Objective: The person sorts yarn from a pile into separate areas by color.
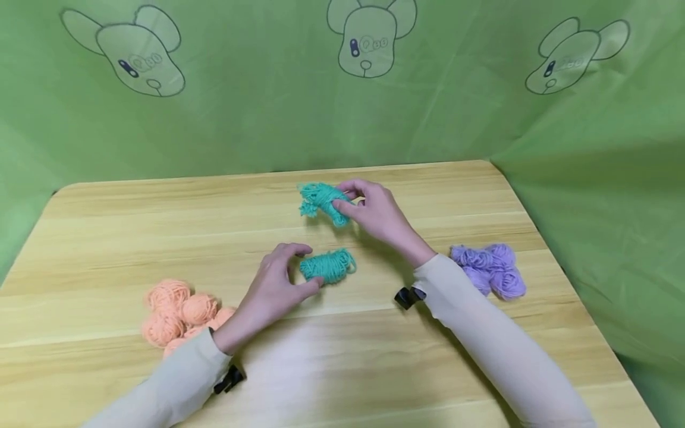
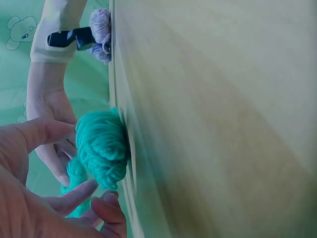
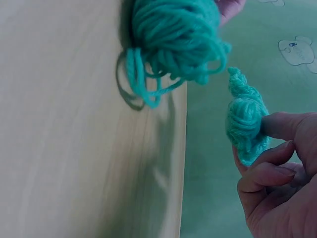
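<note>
My right hand (image 1: 374, 208) pinches a teal yarn skein (image 1: 323, 201) between thumb and fingers, and holds it raised over the far middle of the table. Loose loops stick out at that skein's left end. Nearer to me, a second teal yarn skein (image 1: 327, 267) lies on its side on the table, a strand looping out at its right end. Around its left end my left hand (image 1: 275, 282) is spread, thumb on the near side and fingers on the far side. In the left wrist view, the thumb tip is right at this skein (image 2: 101, 148), with the fingertips just below.
Several peach yarn balls (image 1: 168, 309) lie at the left, partly behind my left forearm. A cluster of purple yarn balls (image 1: 495, 267) sits at the right beyond my right sleeve. A green curtain (image 1: 267, 119) hangs behind the wooden table (image 1: 134, 232).
</note>
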Demonstrator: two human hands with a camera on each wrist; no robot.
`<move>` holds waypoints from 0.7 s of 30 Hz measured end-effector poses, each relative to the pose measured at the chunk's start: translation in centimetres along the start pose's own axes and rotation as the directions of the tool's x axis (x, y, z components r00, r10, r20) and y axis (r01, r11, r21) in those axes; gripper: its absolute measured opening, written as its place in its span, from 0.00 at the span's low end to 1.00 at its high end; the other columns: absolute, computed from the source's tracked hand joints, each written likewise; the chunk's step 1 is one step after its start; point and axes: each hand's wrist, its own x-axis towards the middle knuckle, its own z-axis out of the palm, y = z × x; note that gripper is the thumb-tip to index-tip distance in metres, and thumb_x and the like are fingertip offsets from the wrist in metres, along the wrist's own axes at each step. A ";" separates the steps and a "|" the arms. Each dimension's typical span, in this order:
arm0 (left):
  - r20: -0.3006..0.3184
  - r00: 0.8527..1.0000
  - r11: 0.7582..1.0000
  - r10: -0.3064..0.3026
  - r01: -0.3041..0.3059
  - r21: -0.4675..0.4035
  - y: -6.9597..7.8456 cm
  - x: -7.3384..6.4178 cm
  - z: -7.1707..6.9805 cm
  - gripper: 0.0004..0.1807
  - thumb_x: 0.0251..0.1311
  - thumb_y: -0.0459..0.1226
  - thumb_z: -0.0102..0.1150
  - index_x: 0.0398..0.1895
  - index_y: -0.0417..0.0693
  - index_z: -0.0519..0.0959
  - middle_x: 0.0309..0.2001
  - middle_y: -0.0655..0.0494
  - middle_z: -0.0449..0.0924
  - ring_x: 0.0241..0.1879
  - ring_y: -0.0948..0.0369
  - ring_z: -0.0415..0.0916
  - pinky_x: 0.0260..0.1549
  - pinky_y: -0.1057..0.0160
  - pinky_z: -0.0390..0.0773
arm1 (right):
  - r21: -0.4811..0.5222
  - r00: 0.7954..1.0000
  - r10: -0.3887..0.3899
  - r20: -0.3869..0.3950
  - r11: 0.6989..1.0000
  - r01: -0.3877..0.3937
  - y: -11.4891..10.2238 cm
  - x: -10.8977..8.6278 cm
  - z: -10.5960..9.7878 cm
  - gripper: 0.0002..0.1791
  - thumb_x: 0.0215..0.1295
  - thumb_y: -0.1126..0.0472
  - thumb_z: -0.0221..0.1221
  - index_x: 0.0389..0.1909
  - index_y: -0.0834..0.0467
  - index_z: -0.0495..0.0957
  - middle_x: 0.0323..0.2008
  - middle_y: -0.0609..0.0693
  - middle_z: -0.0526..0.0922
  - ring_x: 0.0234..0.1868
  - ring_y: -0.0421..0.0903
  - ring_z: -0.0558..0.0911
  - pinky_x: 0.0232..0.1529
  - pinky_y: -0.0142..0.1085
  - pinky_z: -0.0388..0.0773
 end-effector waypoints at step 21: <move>0.064 0.998 1.000 -0.002 0.001 0.017 -2.5 2.1 1.3 0.27 0.63 0.43 0.75 0.64 0.46 0.82 0.56 0.48 0.81 0.58 0.47 0.76 0.59 0.43 0.77 | -0.036 0.984 0.163 0.068 0.986 -0.161 3.1 3.9 0.9 0.21 0.79 0.54 0.66 0.64 0.61 0.81 0.55 0.57 0.84 0.58 0.54 0.80 0.63 0.50 0.77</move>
